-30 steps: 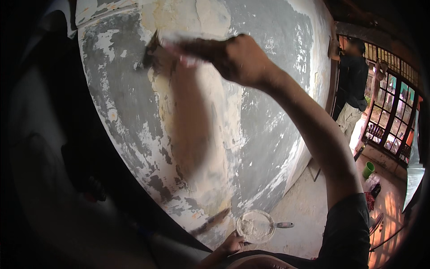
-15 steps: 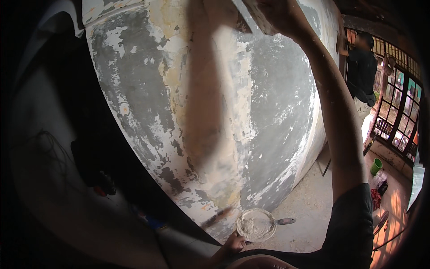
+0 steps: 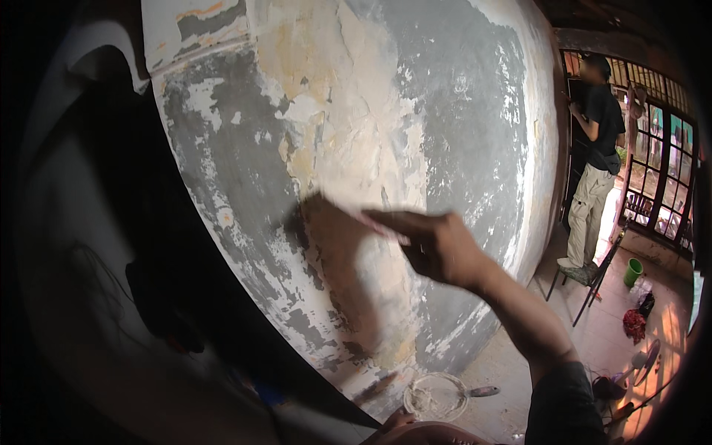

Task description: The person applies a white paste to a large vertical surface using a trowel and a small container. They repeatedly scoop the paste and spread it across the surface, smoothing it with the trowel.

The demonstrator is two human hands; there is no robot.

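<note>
My right hand (image 3: 437, 245) is closed round a scraper (image 3: 347, 209) whose pale, blurred blade lies against the patchy grey, cream and white wall (image 3: 460, 104); its shadow falls below and left on the plaster. Low in the view, my left hand (image 3: 399, 423), partly cut off by my body, grips the rim of a round container (image 3: 436, 377) holding pale paste. A second scraper, with a grey handle (image 3: 483, 391), rests across that container at its right side.
Another person (image 3: 599, 119) stands on a low stand (image 3: 575, 274) at a doorway at right, beside a barred window (image 3: 660, 170). A green bucket (image 3: 632, 272), a red cloth (image 3: 634, 326) and other items lie on the floor (image 3: 504, 348). Dark objects and cables (image 3: 111, 297) sit in shadow at left.
My right hand and scraper have moved from the top of the view down to the middle of the wall. The other person's arm is lower, and more of their legs shows.
</note>
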